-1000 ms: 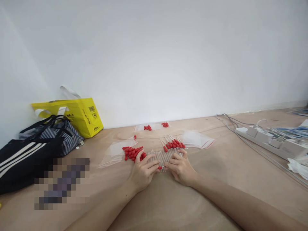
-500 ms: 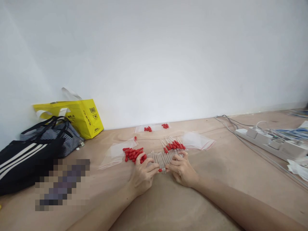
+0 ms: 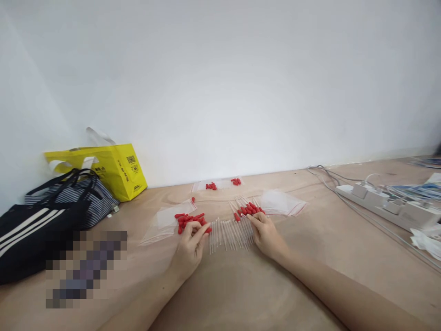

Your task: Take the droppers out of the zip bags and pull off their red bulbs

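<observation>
A row of clear glass dropper tubes (image 3: 227,233) lies on the table between my hands. My left hand (image 3: 189,246) is at the left end of the row, thumb and fingers pinched on a red rubber bulb (image 3: 208,229). Behind its fingers is a pile of loose red bulbs (image 3: 188,218). My right hand (image 3: 266,233) is closed at the right end of the row. A clear tube end (image 3: 244,215) shows at its fingertips; the rest is hard to make out. Just beyond it lie droppers fitted with red bulbs (image 3: 253,208), their thin tips pointing away.
Clear zip bags lie left (image 3: 165,219) and right (image 3: 280,202); a filled bag (image 3: 223,184) is by the wall. A yellow bag (image 3: 120,170) and black bag (image 3: 37,230) stand left. A power strip (image 3: 375,197) with cables is on the right.
My hands have moved apart from the front of the tube row, where a red bulb and tube end met. The left moved left to the loose bulbs, the right up towards the fitted droppers.
</observation>
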`<state>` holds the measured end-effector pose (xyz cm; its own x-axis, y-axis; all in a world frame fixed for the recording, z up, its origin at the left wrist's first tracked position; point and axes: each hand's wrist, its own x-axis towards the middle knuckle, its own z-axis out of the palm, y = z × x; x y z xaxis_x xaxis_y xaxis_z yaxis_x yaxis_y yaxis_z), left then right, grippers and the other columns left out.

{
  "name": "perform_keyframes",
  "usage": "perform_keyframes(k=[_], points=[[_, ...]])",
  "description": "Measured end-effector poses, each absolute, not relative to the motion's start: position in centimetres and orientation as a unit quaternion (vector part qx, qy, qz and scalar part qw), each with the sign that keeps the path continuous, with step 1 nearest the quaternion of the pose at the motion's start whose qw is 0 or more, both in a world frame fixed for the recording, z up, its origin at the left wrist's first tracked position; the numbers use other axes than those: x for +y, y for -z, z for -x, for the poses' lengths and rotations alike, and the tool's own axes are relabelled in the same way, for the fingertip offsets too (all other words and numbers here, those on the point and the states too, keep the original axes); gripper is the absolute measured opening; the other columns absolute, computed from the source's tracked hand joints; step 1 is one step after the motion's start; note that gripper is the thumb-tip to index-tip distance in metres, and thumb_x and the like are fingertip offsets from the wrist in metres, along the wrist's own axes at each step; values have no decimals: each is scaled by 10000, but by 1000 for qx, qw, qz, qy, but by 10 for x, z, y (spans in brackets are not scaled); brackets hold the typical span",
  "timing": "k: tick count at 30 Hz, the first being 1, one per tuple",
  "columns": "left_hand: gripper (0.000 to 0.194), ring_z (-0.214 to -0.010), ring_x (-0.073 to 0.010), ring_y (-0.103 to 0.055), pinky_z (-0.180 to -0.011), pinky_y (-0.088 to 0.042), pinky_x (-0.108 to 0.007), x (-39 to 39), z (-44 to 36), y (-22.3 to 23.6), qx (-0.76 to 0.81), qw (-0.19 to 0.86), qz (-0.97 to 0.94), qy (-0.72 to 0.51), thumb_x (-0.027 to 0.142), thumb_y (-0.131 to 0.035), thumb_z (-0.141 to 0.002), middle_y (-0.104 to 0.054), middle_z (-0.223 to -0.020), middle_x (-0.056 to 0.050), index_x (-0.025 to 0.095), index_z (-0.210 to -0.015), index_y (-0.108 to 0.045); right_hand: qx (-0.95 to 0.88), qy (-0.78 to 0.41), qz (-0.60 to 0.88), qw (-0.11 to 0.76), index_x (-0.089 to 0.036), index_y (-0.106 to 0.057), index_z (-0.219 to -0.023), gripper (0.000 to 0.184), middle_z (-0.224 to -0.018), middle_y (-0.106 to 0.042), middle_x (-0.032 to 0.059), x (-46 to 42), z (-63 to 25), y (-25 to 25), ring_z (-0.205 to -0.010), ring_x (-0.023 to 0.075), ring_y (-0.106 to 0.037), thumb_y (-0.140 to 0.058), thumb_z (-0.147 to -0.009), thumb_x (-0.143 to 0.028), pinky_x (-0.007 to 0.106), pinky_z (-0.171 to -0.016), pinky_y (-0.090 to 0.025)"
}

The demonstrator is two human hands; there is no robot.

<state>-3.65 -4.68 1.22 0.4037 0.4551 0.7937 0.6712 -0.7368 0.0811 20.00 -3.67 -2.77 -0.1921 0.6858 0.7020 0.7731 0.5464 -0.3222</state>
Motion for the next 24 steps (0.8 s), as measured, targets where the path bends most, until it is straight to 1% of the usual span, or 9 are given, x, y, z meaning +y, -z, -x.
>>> perform_keyframes(k=[3,7,10,14,17,21,24], points=[[320,-776,-161,-503,-687,-463,-299,-40,44,-16,-381,136,804,436,178,-362,-832,-447,-837,-57,164,-1115,-511,-771,68,484,409,-137,-553,-1040,419,-855,-523,96,-32,-198,32,-808,185,-490,-353,-701,8,308,-682,-413],[300,-793,-174,-518,-706,-470,-311,-30,61,-22,-436,123,776,438,211,-351,-822,-474,-858,-63,171,-1056,-535,-769,95,500,385,-105,-592,-902,366,-877,-531,115,-29,-193,35,-830,195,-483,-346,-676,43,308,-699,-402],[268,-777,-179,-541,-701,-480,-315,-24,73,-27,-491,83,748,439,275,-381,-803,-524,-873,-62,175,-1009,-520,-777,103,502,365,-109,-595,-876,339,-899,-538,113,-29,-190,35,-847,195,-481,-356,-686,38,305,-710,-381],[290,-666,-155,-558,-605,-484,-271,-17,89,-30,-563,17,707,428,363,-428,-759,-575,-818,-31,181,-979,-477,-789,103,502,337,-123,-596,-864,286,-929,-545,106,-31,-188,33,-883,192,-475,-376,-727,-1,301,-723,-349],[325,-705,-162,-566,-595,-464,-257,-5,98,-32,-603,16,695,390,403,-432,-731,-600,-842,-34,177,-962,-469,-792,95,511,321,-139,-596,-819,223,-910,-553,96,-34,-187,30,-886,193,-473,-386,-782,-73,305,-726,-331],[280,-710,-155,-569,-606,-436,-237,19,102,-40,-635,11,715,291,382,-446,-712,-629,-824,-16,188,-905,-506,-791,91,514,320,-156,-585,-797,208,-881,-558,84,-38,-187,25,-864,191,-475,-385,-836,-193,317,-730,-317],[227,-663,-147,-572,-593,-422,-230,37,98,-45,-642,1,725,249,343,-478,-695,-647,-800,-2,192,-849,-547,-783,93,512,341,-168,-581,-817,211,-887,-559,76,-40,-189,23,-851,188,-476,-376,-846,-211,320,-723,-308]])
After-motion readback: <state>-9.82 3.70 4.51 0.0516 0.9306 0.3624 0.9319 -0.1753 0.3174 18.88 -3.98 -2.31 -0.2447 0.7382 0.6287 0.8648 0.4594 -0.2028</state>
